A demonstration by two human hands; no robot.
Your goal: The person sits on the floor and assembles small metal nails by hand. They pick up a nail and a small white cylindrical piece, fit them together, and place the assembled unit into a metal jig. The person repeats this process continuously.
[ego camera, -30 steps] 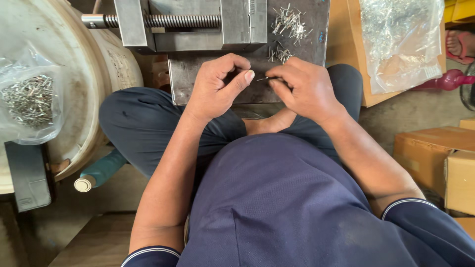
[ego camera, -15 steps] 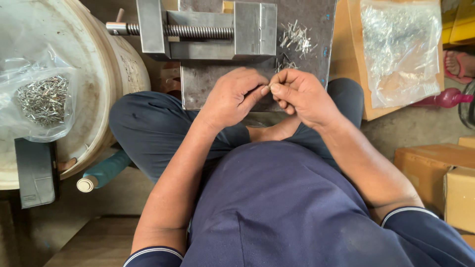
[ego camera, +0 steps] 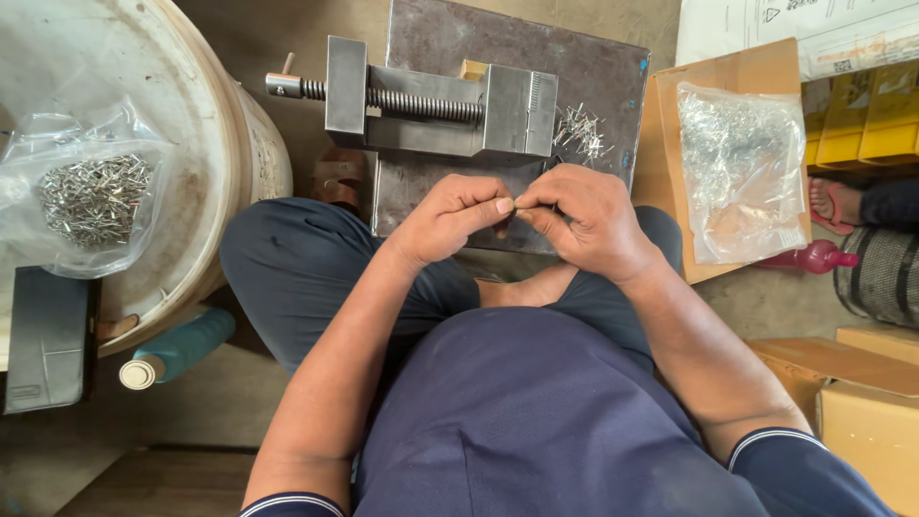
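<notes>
Matt steel vise [ego camera: 436, 105] (pins [ego camera: 582, 129] shinier).

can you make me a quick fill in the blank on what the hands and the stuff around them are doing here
1. The left hand and right hand pinch a tiny part ____ them.
2. The loose pins lie on the metal plate beside the ____.
3. The bag of pins rests on a white ____.

Missing words: between; vise; bucket

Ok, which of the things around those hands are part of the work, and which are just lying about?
In use:
left hand and right hand, pinching a tiny metal piece between fingertips
loose pins on the steel plate
vise
bag of pins on the drum
clear bag

Lying about:
teal bottle
cardboard boxes
yellow boxes
pink bottle
</notes>
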